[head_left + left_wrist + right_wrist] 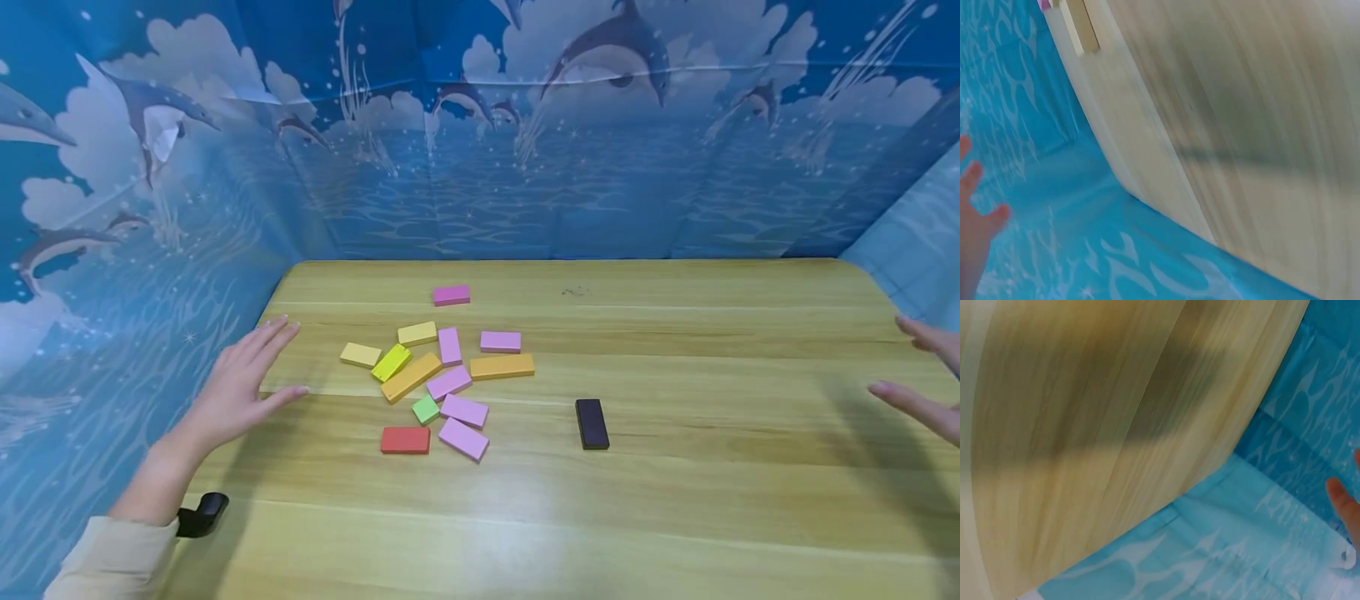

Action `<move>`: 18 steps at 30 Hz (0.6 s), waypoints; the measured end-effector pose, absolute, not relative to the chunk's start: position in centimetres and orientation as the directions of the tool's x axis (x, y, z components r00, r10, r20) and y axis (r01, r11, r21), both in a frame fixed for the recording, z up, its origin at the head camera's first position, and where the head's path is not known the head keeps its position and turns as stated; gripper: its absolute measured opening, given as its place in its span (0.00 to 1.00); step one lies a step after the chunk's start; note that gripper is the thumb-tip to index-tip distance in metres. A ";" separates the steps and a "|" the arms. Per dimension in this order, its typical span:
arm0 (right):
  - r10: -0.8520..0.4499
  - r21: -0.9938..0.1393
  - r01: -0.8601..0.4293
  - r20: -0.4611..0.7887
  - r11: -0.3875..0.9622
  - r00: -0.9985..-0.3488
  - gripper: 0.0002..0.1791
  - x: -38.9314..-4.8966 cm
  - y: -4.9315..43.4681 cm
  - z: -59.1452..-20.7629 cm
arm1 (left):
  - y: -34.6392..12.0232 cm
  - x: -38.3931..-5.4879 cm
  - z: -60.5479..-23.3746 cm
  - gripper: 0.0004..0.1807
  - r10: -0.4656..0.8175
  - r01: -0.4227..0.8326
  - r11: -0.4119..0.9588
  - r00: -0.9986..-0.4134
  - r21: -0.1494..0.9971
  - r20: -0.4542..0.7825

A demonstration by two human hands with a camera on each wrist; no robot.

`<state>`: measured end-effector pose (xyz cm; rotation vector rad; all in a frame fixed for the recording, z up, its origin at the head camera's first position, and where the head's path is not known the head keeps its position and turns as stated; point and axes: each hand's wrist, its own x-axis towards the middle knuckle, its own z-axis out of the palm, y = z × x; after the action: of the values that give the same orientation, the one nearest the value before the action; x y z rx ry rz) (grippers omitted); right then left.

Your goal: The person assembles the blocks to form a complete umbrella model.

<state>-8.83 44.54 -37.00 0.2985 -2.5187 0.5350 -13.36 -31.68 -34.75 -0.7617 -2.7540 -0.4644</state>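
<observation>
My left hand [242,382] hovers over the table's left side, fingers extended and thumb apart, holding nothing. At the far right edge of the head view, part of my right hand [926,379] shows, its fingers stretched out and nothing held. Between them lie several small blocks: a red block [406,440], a green block [425,409], a bright yellow block [392,363], a pale yellow block [361,355], an orange block [502,367] and a pink block [464,439] among others. A black block [592,423] lies apart, right of the group. Nearest to my left hand is the pale yellow one.
The wooden table [712,500] has rounded far corners. Blue curtains [480,192] with dolphins and waves hang behind it and at both sides. A magenta block [452,296] lies toward the back. A black strap [201,515] sits on my left wrist.
</observation>
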 end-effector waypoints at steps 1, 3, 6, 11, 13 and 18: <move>-0.009 -0.408 -0.255 0.516 0.877 -0.857 0.45 -8.8 43.8 -37.0 | -31.3 -13.4 -34.8 0.43 0.460 0.543 0.803 -0.826 0.246 0.325; -0.004 -0.496 -0.284 0.492 0.821 -0.871 0.42 -8.6 42.0 -36.7 | -30.6 -13.5 -35.0 0.42 0.459 0.551 0.789 -0.822 0.271 0.336; -0.028 -0.550 -0.270 0.408 0.790 -0.913 0.41 -8.5 40.5 -36.4 | -29.5 -13.6 -35.3 0.41 0.458 0.550 0.781 -0.826 0.295 0.329; -0.069 -0.595 -0.225 0.273 0.772 -0.960 0.41 -8.9 38.8 -36.7 | -27.7 -13.5 -35.9 0.40 0.470 0.552 0.773 -0.830 0.314 0.301; -0.078 -0.607 -0.207 0.232 0.768 -0.969 0.41 -9.0 38.2 -36.8 | -27.0 -13.4 -36.1 0.39 0.481 0.560 0.761 -0.826 0.327 0.294; -0.127 -0.651 -0.194 0.148 0.734 -0.981 0.39 -9.4 36.2 -37.1 | -25.3 -13.1 -36.6 0.34 0.527 0.592 0.725 -0.806 0.353 0.269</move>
<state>-9.41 36.24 -37.09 0.2632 -2.8376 1.0808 -13.12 -25.27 -36.63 -0.9069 -2.7769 -0.6458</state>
